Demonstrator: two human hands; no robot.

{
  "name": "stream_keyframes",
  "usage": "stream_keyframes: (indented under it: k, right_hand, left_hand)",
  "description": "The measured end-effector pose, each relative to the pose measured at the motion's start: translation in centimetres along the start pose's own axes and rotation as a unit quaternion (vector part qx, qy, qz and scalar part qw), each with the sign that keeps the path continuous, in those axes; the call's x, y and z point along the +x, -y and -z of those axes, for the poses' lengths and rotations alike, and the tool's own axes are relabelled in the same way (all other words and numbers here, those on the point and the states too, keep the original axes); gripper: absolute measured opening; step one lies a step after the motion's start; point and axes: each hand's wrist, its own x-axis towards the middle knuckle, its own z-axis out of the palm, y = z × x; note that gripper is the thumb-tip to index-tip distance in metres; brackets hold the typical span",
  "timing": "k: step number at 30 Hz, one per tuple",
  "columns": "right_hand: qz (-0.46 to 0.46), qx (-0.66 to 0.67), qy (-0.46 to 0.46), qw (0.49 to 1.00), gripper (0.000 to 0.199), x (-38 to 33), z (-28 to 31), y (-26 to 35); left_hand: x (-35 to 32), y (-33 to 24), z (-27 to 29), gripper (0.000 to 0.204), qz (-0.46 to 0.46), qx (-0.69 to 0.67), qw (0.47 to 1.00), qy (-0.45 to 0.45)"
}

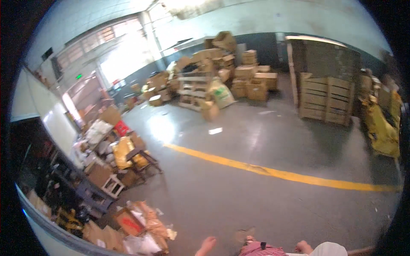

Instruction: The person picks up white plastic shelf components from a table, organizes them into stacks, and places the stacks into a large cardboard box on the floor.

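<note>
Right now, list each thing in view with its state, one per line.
Left hand: bare, holding nothing, low in frame.
Right hand: only partly in view, grip unclear.
Cardboard boxes: heaped loosely, several open or crushed.
Wooden pallets: standing upright.
Yellow floor line: unbroken, scuffed.
Stool: upright.

at the bottom edge i see only part of my left hand [206, 246], bare and empty. my right hand [304, 246] barely peeks in, its fingers unclear.
</note>
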Motion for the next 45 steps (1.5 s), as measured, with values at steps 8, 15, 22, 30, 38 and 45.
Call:
stream_keyframes:
  k: [8,15,22,30,38,45]
  right_hand:
    - [0.24,-0.367,-0.062,0.897,0.015,6.0,-2.1,43.6]
    - [0.348,-0.209,0.124,0.906,0.018,10.8,-13.0,68.8]
    - [0.176,-0.425,0.15,0.875,0.024,10.0,-18.2,78.6]
    - [0.112,-0.414,0.134,0.894,0.025,14.1,-26.3,96.6]
    - [0.128,-0.424,0.111,0.89,0.025,21.3,-33.3,125.3]
    - [0.299,-0.361,0.123,0.875,0.023,32.1,-45.3,160.0]
  left_hand:
    - [-2.4,12.3,10.2,0.031,0.357,0.046,0.929,-0.082]
    - [9.2,10.3,19.6,0.034,0.36,-0.015,0.932,-0.032]
    - [33.0,4.4,40.6,0.037,0.191,0.095,0.973,-0.087]
    - [61.9,-3.3,56.5,0.033,0.026,0.017,0.988,-0.152]
    - [69.9,0.1,65.3,0.038,0.23,0.008,0.972,0.05]
    - [80.9,-0.1,79.1,0.039,0.33,-0.1,0.938,-0.027]
